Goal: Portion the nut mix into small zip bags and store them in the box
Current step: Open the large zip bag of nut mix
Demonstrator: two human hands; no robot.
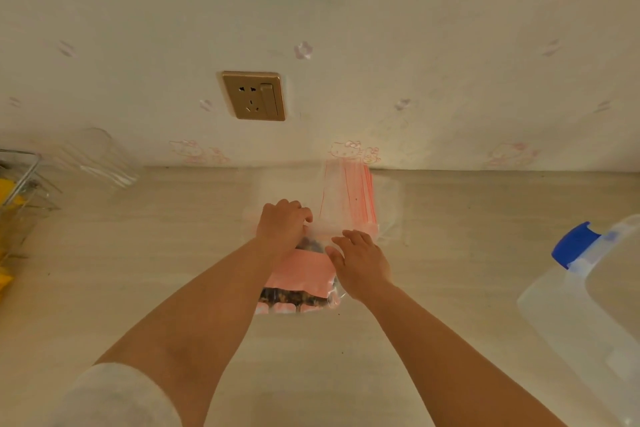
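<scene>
A clear bag of dark nut mix (298,282) with a pink label lies on the counter between my hands. My left hand (282,222) pinches the bag's top strip at its left end, fingers curled. On the bag's right side rests my right hand (360,262), fingers fairly straight and touching the top edge. A stack of small zip bags (349,198) with red seal lines lies just beyond, against the wall. The translucent plastic box (588,305) with a blue latch stands at the right edge.
A clear glass (100,159) stands at the back left by the wall. A wire rack (20,191) with yellow items fills the left edge. A gold wall socket (254,95) is above the counter (138,270).
</scene>
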